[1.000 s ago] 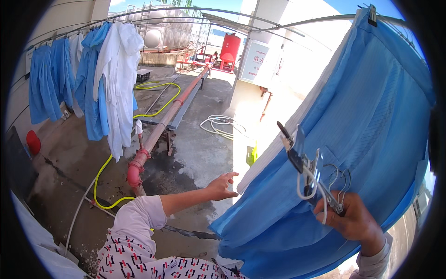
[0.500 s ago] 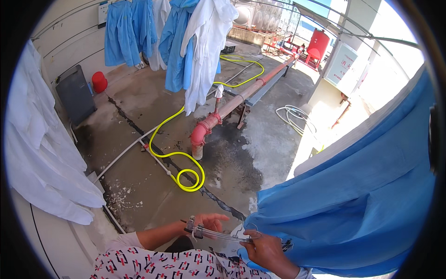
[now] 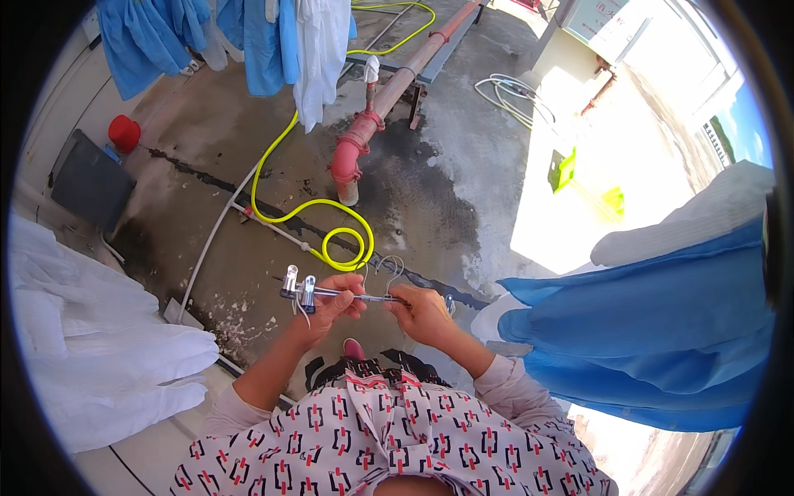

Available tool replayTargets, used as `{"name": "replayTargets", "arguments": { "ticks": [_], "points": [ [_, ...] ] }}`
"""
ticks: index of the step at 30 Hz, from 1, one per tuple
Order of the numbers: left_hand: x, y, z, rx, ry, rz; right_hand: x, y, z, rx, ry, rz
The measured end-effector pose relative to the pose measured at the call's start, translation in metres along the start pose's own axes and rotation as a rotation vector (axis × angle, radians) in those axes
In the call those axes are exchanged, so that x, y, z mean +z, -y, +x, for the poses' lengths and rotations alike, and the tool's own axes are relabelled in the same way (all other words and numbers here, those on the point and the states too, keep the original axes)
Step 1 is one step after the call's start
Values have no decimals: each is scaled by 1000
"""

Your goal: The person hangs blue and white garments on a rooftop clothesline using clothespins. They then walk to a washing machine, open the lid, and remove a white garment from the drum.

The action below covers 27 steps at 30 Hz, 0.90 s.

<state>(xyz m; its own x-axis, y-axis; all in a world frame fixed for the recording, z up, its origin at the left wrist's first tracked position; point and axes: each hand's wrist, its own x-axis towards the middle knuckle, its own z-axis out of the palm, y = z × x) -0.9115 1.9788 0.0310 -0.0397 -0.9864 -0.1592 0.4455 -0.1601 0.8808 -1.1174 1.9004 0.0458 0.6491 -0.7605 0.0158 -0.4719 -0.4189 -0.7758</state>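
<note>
Crosswise before my chest, a metal clip hanger [image 3: 347, 293] lies held in both hands.
Its long axis runs left to right; my left hand [image 3: 331, 304] clamps near the clips, my right hand [image 3: 422, 312] pinches the hook end, equally near.

Yellow hose [image 3: 331, 217], red pipe [image 3: 354, 153], hanging blue garments [image 3: 662, 331].

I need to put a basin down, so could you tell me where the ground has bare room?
Bare concrete lies between the red pipe and the sunlit patch by the green object. It is crowded around the yellow hose coil, just beyond the left hand and right hand holding the clip hanger.
</note>
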Motion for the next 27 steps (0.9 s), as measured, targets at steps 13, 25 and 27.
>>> {"name": "replayTargets", "arguments": {
  "ticks": [13, 25, 27],
  "points": [
    [52, -50, 154, 209, -61, 56, -94, -28, 112, -283, -385, 35],
    [140, -62, 340, 421, 43, 244, -244, -108, 166, -223, -454, -87],
    [152, -67, 374, 406, 72, 303, -266, -125, 177, -196, -556, -83]
  ]
}}
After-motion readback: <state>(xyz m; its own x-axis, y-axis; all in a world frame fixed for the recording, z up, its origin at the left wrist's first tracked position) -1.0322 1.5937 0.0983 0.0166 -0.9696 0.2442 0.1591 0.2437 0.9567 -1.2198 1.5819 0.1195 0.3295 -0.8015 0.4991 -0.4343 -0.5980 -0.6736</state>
